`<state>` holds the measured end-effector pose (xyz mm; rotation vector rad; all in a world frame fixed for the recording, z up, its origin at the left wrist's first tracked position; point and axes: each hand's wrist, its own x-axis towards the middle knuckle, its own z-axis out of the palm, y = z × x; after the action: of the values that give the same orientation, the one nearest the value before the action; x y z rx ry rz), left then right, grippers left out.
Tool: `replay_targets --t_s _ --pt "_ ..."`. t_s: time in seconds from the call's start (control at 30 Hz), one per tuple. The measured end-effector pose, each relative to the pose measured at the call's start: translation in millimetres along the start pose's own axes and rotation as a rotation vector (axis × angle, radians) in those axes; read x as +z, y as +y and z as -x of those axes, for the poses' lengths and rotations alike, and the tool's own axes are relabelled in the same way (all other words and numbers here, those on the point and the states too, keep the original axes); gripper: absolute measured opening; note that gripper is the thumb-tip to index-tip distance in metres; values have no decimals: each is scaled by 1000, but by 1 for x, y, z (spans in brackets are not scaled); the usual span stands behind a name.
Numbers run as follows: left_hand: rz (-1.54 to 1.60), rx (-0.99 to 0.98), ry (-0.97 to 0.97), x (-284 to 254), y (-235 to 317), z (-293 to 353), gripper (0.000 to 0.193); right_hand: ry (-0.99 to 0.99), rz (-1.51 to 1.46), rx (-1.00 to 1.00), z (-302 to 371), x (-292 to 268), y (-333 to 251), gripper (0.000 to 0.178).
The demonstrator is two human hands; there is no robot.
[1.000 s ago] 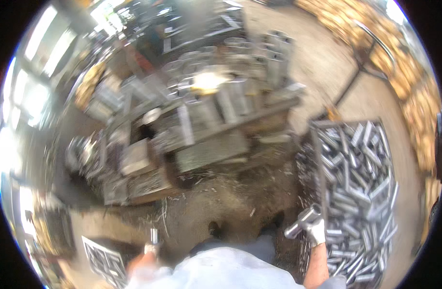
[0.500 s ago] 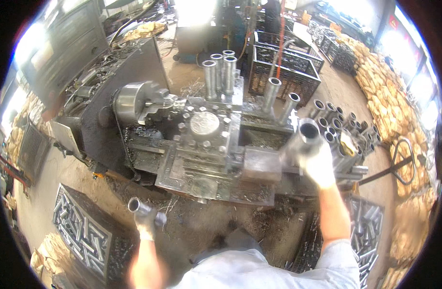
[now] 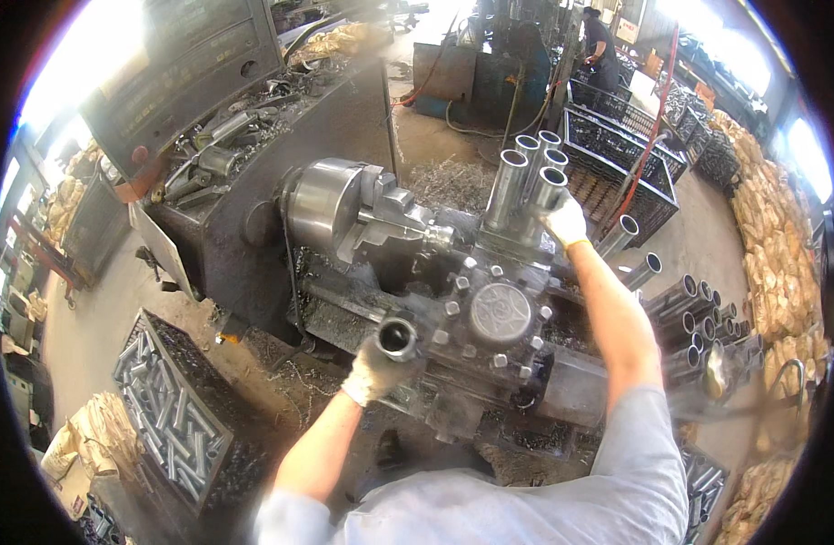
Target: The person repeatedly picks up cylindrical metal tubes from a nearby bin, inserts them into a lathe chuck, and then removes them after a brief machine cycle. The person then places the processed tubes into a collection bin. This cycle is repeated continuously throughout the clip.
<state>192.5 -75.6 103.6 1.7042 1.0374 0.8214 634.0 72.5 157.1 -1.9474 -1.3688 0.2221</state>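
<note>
My left hand (image 3: 372,374), in a white glove, is closed around a short metal tube (image 3: 397,340). It holds the tube with its open end up, in front of the lathe's tool post (image 3: 500,313). Reaching farther out, my gloved right hand (image 3: 565,221) grips a metal tube (image 3: 551,191) beside several upright tubes (image 3: 505,195) on the back of the lathe. Whether that tube's lower end rests on the surface is hidden. To the left is the lathe chuck (image 3: 328,204), its jaws pointing at the tool post.
More tubes stand at the right, some apart (image 3: 642,271), others in a dense group (image 3: 685,327). A crate of short tubes (image 3: 219,434) lies at lower left. Black mesh crates (image 3: 617,154) are behind the lathe. A person (image 3: 600,50) is in the far background.
My view has swung left. My left hand has risen with its tube from low beside the lathe to before the tool post. My right hand has moved from the right-hand tubes to the back group.
</note>
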Motion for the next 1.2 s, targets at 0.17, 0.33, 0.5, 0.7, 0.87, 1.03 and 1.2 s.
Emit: replay_targets --t_s 0.17,0.33,0.5,0.7,0.87,1.03,1.2 --pt "-158 1 -128 8 -21 -10 48 -630 505 123 35 -67 -46 54" --pt "-89 69 -320 -18 -11 -16 75 -810 158 30 53 -43 -142 64" --pt "-115 230 -279 -81 -6 -8 84 -942 154 109 32 42 -178 63" --pt "-97 10 0 -143 -56 30 66 -881 -178 21 20 22 -151 33" --pt "-146 -179 101 -159 -80 39 52 -1171 1062 -399 28 19 -103 27" --pt "-321 132 152 -165 -56 11 46 -725 1306 -254 29 -30 -136 23" --pt "-459 483 263 -191 -11 -40 48 -468 490 -408 31 -151 -251 26"
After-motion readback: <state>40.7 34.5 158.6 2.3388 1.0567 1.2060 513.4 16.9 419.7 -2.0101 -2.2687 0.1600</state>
